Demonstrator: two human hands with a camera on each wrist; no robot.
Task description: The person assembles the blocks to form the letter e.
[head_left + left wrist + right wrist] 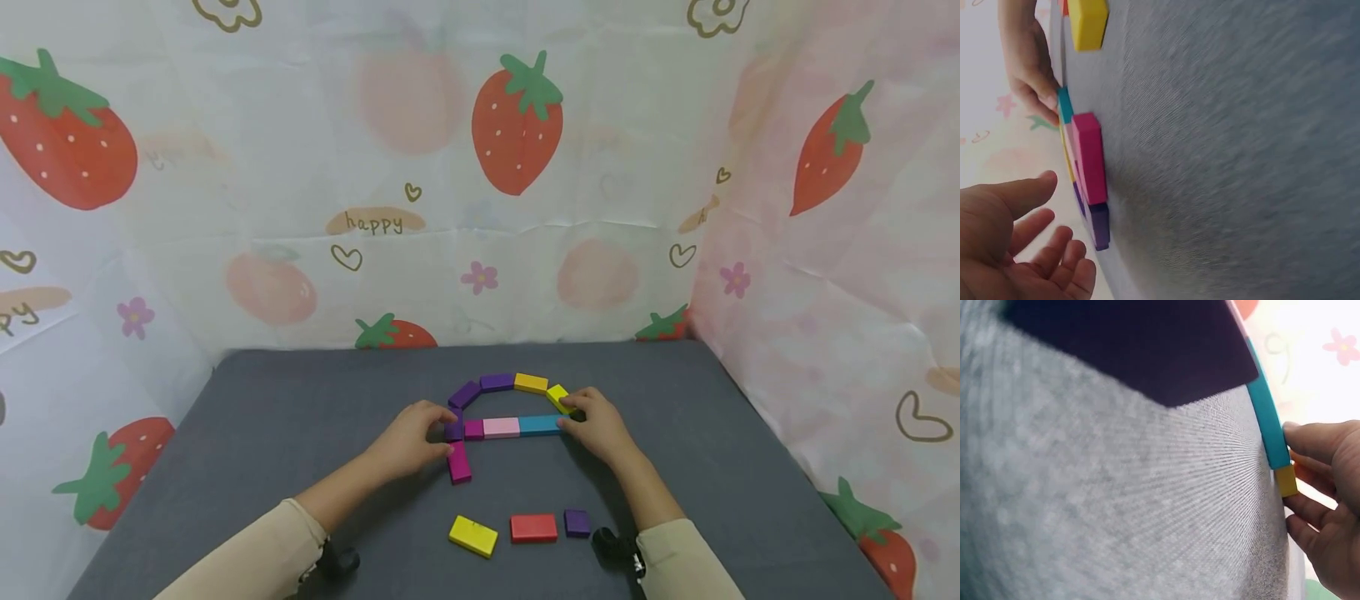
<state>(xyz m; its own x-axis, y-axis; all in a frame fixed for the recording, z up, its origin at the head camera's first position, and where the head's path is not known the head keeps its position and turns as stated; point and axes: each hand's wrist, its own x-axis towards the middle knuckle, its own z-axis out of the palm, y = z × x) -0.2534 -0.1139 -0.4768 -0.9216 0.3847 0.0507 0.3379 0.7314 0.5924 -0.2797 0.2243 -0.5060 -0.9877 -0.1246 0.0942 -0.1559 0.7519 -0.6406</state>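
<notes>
The person's left hand (411, 435) is relaxed, fingers loosely spread and holding nothing, beside a dark purple rectangular block (454, 432) and a glossy magenta oblong block (459, 462); whether its fingertips touch them cannot be told. The right hand (597, 429) bends its fingers round a bright yellow oblong block (558, 397), its thumb against a long, smooth blue block (538, 426). Between the hands, the blue block, a pale pink oblong block (501, 427) and a short magenta block (473, 430) form a straight, flat-topped row. Beyond it curve two purple oblong blocks (497, 382) and an orange-yellow block (531, 382), square-edged, with grey fabric showing inside the arch. Nearer than both hands lie a yellow slab (473, 536), a red slab (533, 527) and a small purple block (577, 523), set apart. The finely ribbed grey cloth (300, 417) extends outward past each hand; behind rises a creased, strawberry-printed sheet (420, 292).
</notes>
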